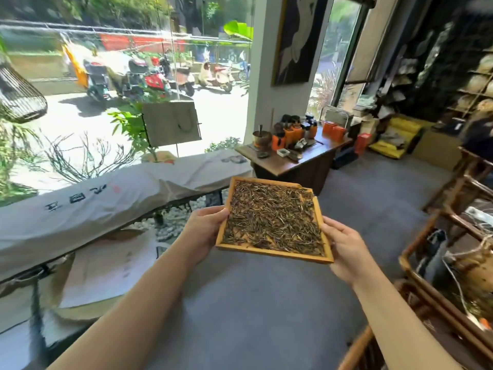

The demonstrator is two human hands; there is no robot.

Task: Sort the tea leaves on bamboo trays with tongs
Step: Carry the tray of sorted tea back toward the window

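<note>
A square bamboo tray (pixel 274 251) is held in the air above the grey floor, covered with a layer of dry brown and pale tea leaves (pixel 272 214). My left hand (pixel 205 231) grips the tray's left edge, thumb on the rim. My right hand (pixel 344 249) holds the right edge near the front corner. The far right corner of the tray has a notch. No tongs are in view.
A low dark wooden table (pixel 290 164) with jars, orange boxes and a small bowl stands beyond the tray. A long cloth-covered bench (pixel 106 204) runs along the window at left. Wooden chairs (pixel 453 236) stand at right. Grey carpet (pixel 253 303) lies below.
</note>
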